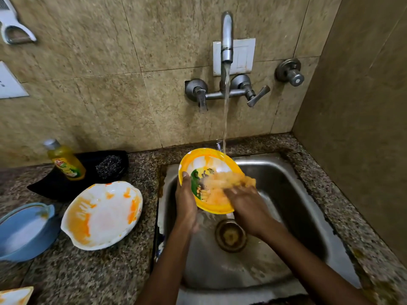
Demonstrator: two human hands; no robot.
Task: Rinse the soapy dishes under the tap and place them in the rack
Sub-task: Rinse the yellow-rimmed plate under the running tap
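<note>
A yellow-rimmed plate (204, 160) with a white and green centre is tilted over the steel sink (284, 186), under the stream from the tap (226, 36). My left hand (186, 201) grips its left edge, thumb on the rim. My right hand (246, 205) lies across the plate's face with blurred fingers in orange, foamy water. A white bowl (102, 214) smeared with orange rests on the counter left of the sink. A blue dish (24, 230) sits at the far left.
A yellow dish-soap bottle (65, 160) and a steel scrubber (109, 165) lie on a black tray (52, 186) at the back left. The drain (230, 235) is below the plate. Another stained plate edge (15, 294) shows bottom left. A wall stands close on the right.
</note>
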